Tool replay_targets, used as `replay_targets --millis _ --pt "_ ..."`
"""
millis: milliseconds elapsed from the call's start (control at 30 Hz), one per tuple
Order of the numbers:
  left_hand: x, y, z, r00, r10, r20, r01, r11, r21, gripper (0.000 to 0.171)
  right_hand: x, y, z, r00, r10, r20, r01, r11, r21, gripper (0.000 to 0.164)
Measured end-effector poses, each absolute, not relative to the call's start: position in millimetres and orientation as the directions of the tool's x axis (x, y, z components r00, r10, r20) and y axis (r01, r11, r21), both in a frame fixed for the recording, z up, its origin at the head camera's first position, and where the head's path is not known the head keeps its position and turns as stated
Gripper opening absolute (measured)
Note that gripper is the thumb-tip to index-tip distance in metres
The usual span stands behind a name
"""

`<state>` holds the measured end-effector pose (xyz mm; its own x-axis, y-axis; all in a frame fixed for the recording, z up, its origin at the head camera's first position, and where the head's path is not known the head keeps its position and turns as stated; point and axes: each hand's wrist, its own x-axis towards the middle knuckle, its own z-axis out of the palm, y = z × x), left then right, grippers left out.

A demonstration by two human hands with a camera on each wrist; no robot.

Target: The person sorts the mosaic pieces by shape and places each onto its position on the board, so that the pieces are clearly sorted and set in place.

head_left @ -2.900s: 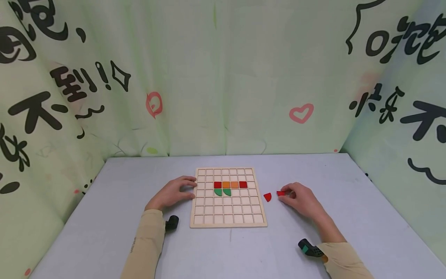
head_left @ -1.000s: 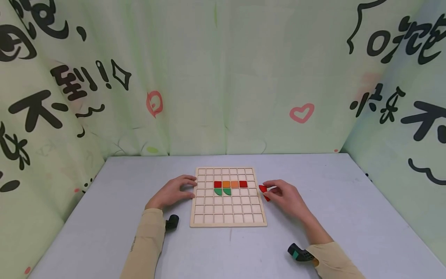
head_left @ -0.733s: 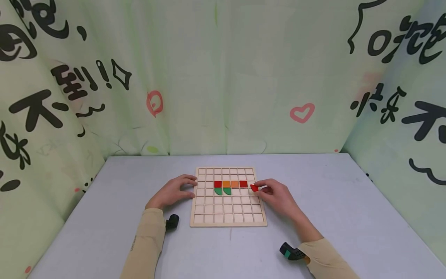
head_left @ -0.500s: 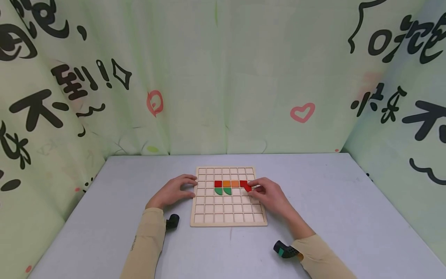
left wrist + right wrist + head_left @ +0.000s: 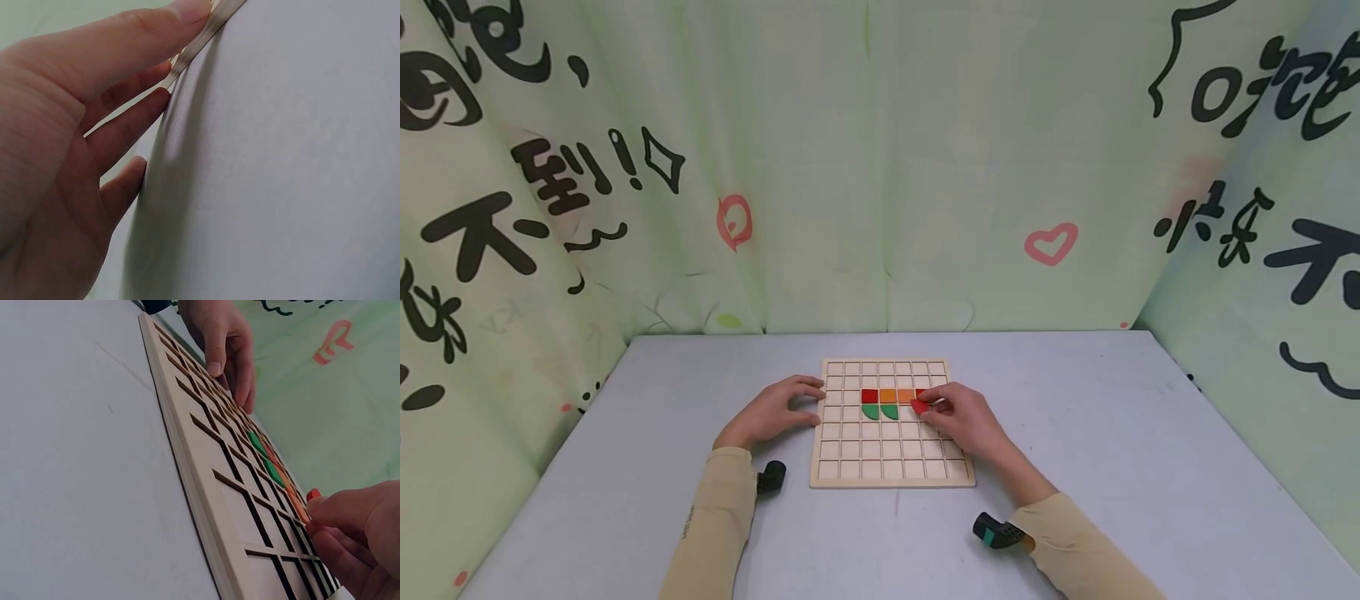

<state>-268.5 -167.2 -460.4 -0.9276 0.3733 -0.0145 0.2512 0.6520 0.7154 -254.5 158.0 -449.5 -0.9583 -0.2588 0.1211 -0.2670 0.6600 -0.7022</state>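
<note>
A wooden grid board (image 5: 891,484) lies on the table. My left hand (image 5: 772,413) is at its left side, thumb and fingers resting against the rim with the fingers loosely extended. My right hand (image 5: 964,417) pinches a small red piece (image 5: 919,407) between thumb and fingertips, over the row below the coloured squares. In that row lie two green quarter-circle pieces (image 5: 889,412). Above them run a red square (image 5: 869,396) and two orange squares (image 5: 887,396); another red square at the right end is partly covered by my right fingers.
The white table (image 5: 700,367) reaches back to a pale green curtain (image 5: 887,167) with black writing. Curtains also hang at both sides. Black wrist cameras (image 5: 771,477) sit near each sleeve.
My right hand has carried the pinched red piece leftward from the table onto the board. A second red quarter-circle seen earlier beside the board is out of sight now. My left hand stays put.
</note>
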Motion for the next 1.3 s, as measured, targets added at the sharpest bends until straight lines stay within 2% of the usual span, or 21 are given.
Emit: replay_targets --millis 300,667,1300 --pt "-268 -167 -461 -0.929 0.37 -0.013 0.249 0.649 0.718 0.041 -255 149 -450 -0.942 -0.304 0.142 -0.317 0.67 -0.671 0.025" --pt "-266 -168 -460 -0.927 0.375 -0.003 0.257 0.642 0.722 0.041 -253 142 -451 -0.908 -0.367 0.203 -0.414 0.711 -0.569 0.02" --pt "-267 -168 -460 -0.921 0.389 0.013 0.28 0.639 0.716 0.041 -257 141 -457 -0.885 -0.386 0.261 -0.465 0.703 -0.537 0.012"
